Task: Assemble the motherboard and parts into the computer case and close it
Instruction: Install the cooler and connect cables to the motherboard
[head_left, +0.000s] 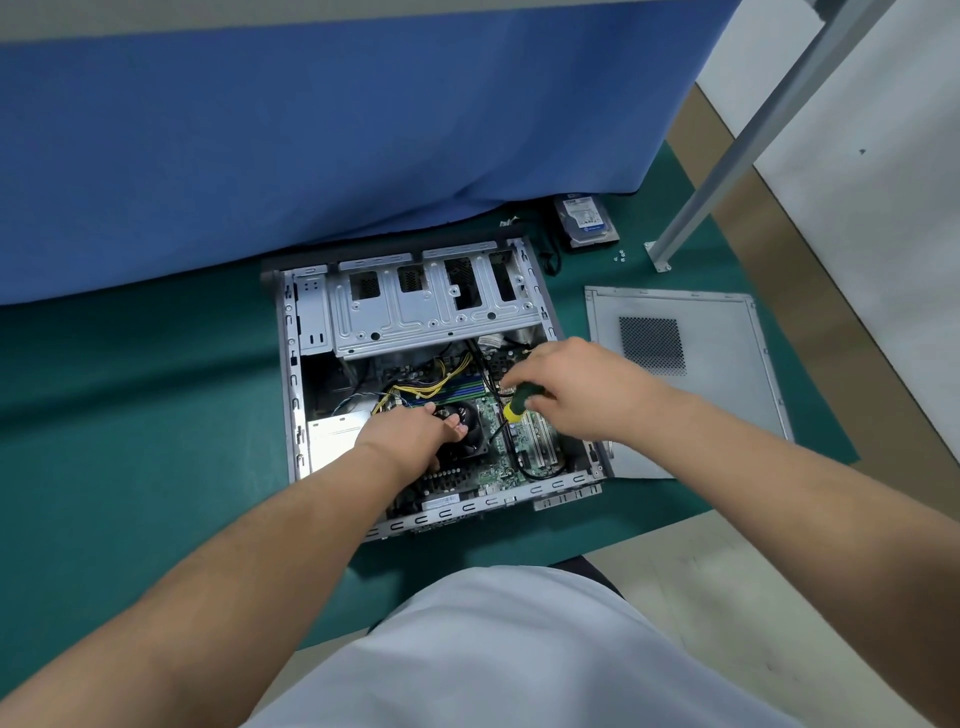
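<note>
Below, green mat (130, 441), blue cloth (311, 130), right hand (582, 389) gripping screwdriver (519, 402), left hand (410, 431) relaxed.

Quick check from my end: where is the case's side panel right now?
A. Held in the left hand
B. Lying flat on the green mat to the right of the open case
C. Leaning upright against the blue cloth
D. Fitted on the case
B: the side panel lies flat on the green mat, right of the open case, while the right hand holds the screwdriver inside it.
</note>
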